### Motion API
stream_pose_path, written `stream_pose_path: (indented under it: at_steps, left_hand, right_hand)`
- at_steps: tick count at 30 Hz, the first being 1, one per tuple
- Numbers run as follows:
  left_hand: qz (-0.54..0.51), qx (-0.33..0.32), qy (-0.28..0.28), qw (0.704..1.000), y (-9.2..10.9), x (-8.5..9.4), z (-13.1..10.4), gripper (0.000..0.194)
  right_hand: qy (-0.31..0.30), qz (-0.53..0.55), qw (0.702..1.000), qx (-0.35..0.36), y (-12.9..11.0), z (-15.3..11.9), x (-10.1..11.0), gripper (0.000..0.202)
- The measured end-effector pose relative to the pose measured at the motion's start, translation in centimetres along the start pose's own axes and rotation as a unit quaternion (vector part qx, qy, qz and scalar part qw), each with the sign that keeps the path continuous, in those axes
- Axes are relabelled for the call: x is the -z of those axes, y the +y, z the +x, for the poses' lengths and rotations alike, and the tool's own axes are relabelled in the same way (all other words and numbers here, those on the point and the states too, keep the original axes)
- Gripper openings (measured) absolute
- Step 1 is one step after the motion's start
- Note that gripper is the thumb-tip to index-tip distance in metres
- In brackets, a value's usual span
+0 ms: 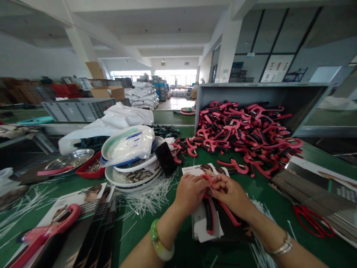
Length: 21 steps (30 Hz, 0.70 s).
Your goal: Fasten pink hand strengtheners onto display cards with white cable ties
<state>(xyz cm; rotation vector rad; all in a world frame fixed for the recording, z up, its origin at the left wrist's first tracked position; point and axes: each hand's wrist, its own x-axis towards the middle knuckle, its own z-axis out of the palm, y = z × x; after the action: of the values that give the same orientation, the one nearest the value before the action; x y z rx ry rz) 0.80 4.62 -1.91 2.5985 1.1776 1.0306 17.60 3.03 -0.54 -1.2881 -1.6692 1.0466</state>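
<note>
Pink-and-black clippers (209,214) lie over a printed backing card (199,223) in front of me, handles pointing toward me. My left hand (192,188) is closed round the head of the clippers from the left. From the right, my right hand (230,193) pinches the same end, its fingertips meeting those of the left. The fingers hide the jaws, and I cannot make out whether a thin tie is also between them. More printed cards (220,170) lie beneath and just beyond the hands.
A tipped grey crate (304,100) spills many pink clippers (237,130) at the back right. Red scissors (314,221) lie beside stacked cards (315,190). White ties (150,197), a dark phone (165,159), stacked bowls (111,178) and carded clippers (55,230) are at left.
</note>
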Motion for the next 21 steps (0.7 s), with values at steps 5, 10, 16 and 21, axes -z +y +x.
stream_pose_path:
  at_steps: [5, 10, 16, 21]
  left_hand:
    - [-0.108, 0.008, -0.023, 0.994, -0.3, 0.5, -0.3, 0.023]
    - [-0.204, -0.016, -0.044, 0.978, -0.1, 1.7, -0.5, 0.022]
    - [-0.179, -0.004, 0.025, 0.983, 0.5, 0.4, -0.2, 0.01]
    - [-0.126, -0.011, 0.141, 0.982, 1.2, -0.6, -0.2, 0.013]
  right_hand:
    - [-0.067, 0.04, 0.997, -0.02, -0.5, 0.8, 0.5, 0.029]
    - [-0.025, 0.03, 0.999, 0.031, 0.0, 0.5, -0.1, 0.024]
    - [0.029, -0.007, 0.995, 0.09, 1.3, 0.0, -0.5, 0.012]
    - [0.085, -0.058, 0.976, 0.19, 1.5, -0.2, -0.6, 0.008]
